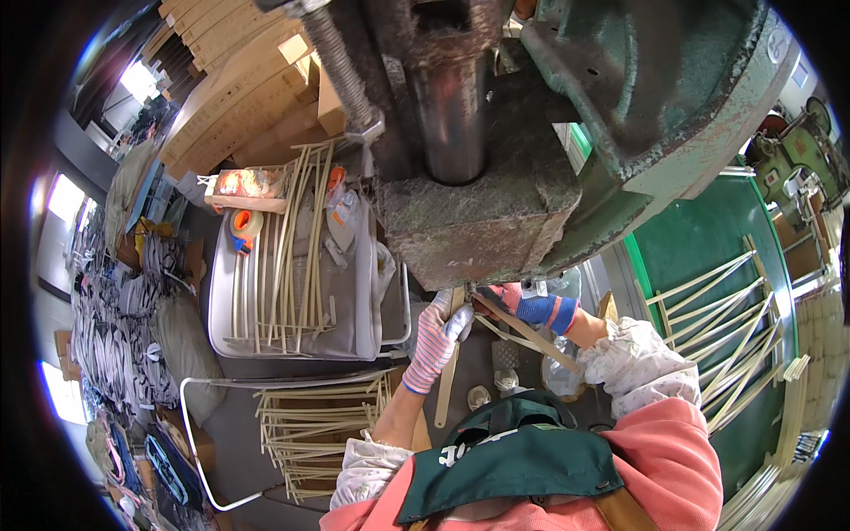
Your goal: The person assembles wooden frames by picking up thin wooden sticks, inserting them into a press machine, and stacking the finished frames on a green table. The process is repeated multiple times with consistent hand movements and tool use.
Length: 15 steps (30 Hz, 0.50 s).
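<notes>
Strip (448, 387), pale tan, slim, flat

Two strips (448, 380) are before the press (478, 230); more strips (282, 265) left, across a bin (220, 301); others (739, 332) right, on a table (699, 234).

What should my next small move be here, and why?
Perhaps slide your left hand back along the flat strip it grips, since in this view that hand and your right hand sit close to the lower edge of the metal block; true clearance can't be judged.
</notes>
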Tool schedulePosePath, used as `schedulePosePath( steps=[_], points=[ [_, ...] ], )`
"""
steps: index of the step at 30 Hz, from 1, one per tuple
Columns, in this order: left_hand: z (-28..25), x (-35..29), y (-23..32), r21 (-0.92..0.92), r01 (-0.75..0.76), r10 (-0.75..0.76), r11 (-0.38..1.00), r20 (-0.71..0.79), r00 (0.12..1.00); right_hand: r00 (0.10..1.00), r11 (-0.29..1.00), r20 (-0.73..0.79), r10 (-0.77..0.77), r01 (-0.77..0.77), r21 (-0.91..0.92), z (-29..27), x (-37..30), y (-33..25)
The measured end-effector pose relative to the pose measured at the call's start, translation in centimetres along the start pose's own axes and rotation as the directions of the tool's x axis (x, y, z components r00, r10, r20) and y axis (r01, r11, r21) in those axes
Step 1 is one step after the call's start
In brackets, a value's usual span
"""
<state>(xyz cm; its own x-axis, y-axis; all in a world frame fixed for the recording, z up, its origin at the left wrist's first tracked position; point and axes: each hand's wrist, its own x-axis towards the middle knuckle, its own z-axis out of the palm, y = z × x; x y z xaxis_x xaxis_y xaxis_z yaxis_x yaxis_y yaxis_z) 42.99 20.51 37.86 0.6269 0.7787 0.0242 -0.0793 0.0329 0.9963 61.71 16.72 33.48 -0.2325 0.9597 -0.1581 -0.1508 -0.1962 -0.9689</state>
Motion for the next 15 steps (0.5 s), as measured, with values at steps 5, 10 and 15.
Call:
schedulePosePath(
  steps=[5,10,15],
  points=[
    [-0.4,0.0,0.5,0.059,0.074,-0.077,0.995,0.040,0.996,0.979,0.986,0.122,-0.165,0.164,0.016,-0.4,0.5,1.1],
    [-1.0,-0.1,0.5,0.027,0.081,-0.083,0.996,0.088,0.993,0.993,0.984,0.115,0.028,-0.048,0.172,-1.1,0.4,2.9],
    [-1.0,0.8,-0.4,0.022,-0.010,0.004,1.000,0.238,0.971,0.994,0.964,0.108,0.003,-0.031,0.263,-1.3,0.5,2.9]
  ],
)
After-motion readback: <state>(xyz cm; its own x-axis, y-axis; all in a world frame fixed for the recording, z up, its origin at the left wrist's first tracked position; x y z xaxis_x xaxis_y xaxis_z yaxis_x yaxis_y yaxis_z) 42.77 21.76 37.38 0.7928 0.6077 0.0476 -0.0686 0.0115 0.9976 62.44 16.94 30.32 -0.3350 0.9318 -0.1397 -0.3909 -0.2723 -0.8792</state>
